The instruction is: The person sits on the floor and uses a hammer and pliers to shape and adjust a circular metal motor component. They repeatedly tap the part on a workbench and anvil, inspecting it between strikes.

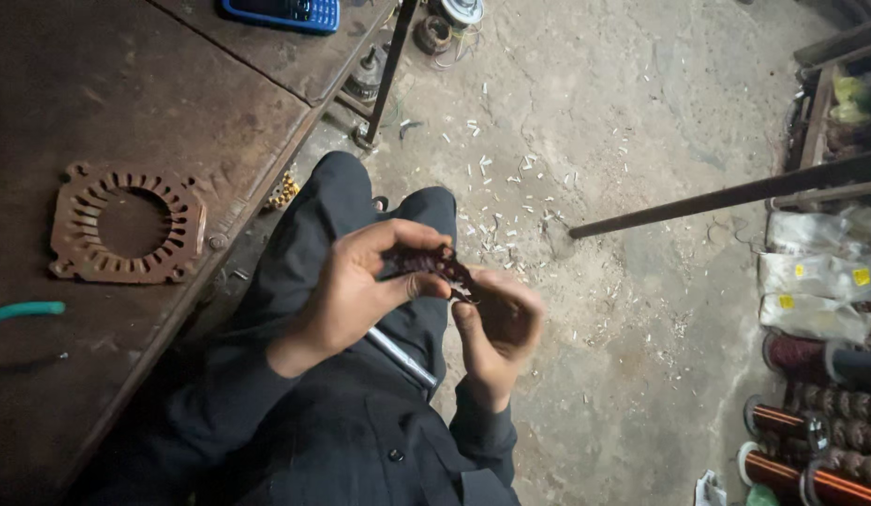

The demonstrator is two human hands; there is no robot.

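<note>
Both hands, left hand (pixel 360 281) and right hand (pixel 496 328), pinch a dark reddish coil of thin wire (pixel 433 264) over the lap, fingers closed to keep its loops bunched together.

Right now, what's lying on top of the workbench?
On the workbench lie a rusty slotted stator core, a blue phone and a green hose end. What is under the bench is hidden.

Dark wire coil (pixel 433 264): middle visible only; both ends hidden inside left hand (pixel 356 286) and right hand (pixel 499 323). Coil detail blurred; winding count indeterminate. Blue phone (pixel 283 11) cut by top edge. Teal tube (pixel 23 311) cut by left edge. Copper wire spools (pixel 810 473) cut by right and bottom edges. Shelf items (pixel 852 103) too dim to identify.
</note>
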